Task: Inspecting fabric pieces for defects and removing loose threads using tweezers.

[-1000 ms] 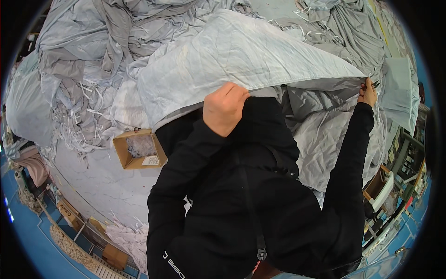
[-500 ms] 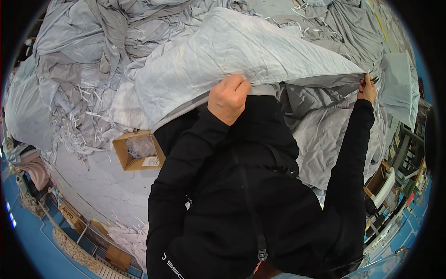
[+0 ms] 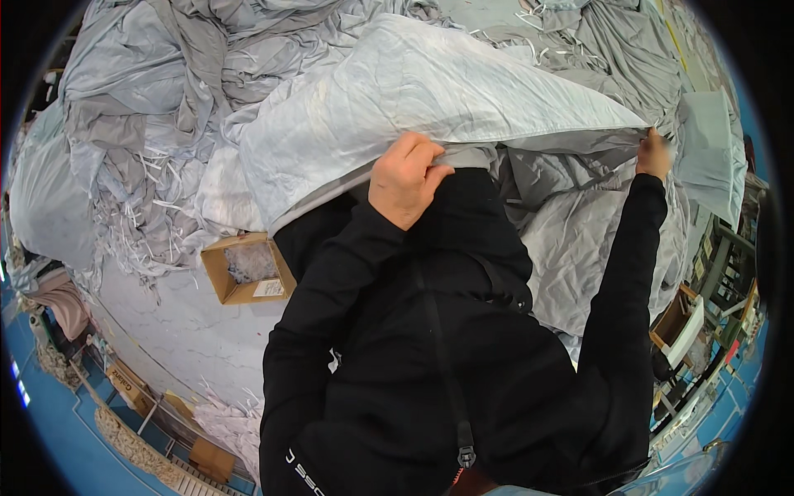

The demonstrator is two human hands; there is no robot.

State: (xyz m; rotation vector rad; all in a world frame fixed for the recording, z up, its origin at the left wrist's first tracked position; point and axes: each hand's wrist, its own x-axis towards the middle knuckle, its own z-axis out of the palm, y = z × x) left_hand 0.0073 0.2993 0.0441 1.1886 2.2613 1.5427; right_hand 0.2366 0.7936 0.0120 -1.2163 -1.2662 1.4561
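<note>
A pale grey, finely creased sheet of fabric (image 3: 430, 99) was seen over darker grey heaped cloth (image 3: 165, 91). Black sleeves (image 3: 331, 289) were worn. A brown cardboard box (image 3: 246, 269) was lined with clear crinkled plastic and marked by a white label. Blue flooring (image 3: 58, 438) was shown at the rim.

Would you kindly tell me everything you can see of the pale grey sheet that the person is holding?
The pale grey sheet is a large, creased piece of thin cloth with a light bluish-white face. It lies spread over a heap of darker grey fabric. Its near edge is lifted and stretched: the left hand pinches it near the middle, the right hand grips its far corner. A second layer shows under the lifted edge.
</note>
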